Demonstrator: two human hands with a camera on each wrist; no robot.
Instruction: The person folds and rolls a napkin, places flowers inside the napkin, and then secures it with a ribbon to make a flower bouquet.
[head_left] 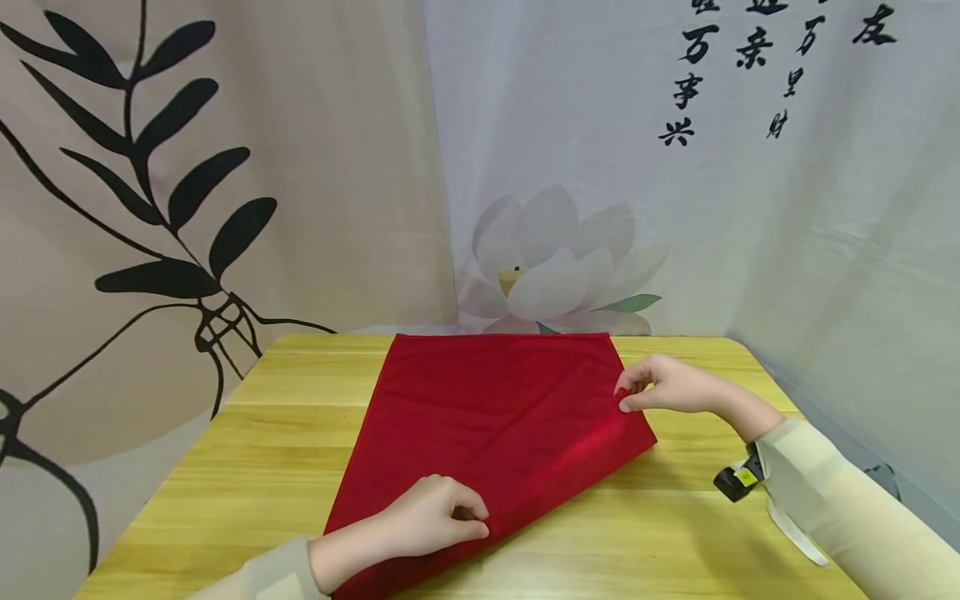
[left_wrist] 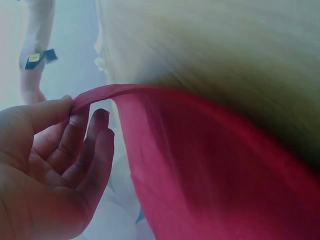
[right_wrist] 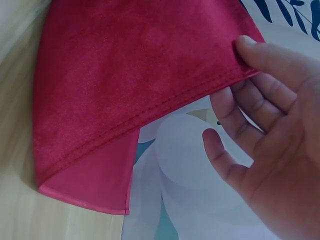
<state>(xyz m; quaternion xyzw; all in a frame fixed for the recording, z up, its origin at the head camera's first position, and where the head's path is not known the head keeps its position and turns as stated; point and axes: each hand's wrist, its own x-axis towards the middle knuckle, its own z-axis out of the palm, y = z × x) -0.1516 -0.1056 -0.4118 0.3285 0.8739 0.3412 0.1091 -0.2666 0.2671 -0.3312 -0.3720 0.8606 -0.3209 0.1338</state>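
Note:
A red cloth (head_left: 480,408) with a stitched hem lies over the far middle of the table, its near part raised and slanting from lower left to upper right. My left hand (head_left: 431,518) pinches the cloth's near edge between thumb and forefinger; the left wrist view shows that edge (left_wrist: 117,91) drawn up into a narrow strip, the other fingers loosely bent. At the cloth's right side, my right hand (head_left: 671,385) grips the hem between thumb and fingers. In the right wrist view the cloth (right_wrist: 145,55) hangs folded, a triangle of its other face showing below the hem.
The wooden table (head_left: 277,433) extends to both sides of the cloth. Behind it hangs a pale curtain (head_left: 360,167) printed with leaves, a lotus and characters. A small black device (head_left: 738,479) with a white strap sits at my right wrist.

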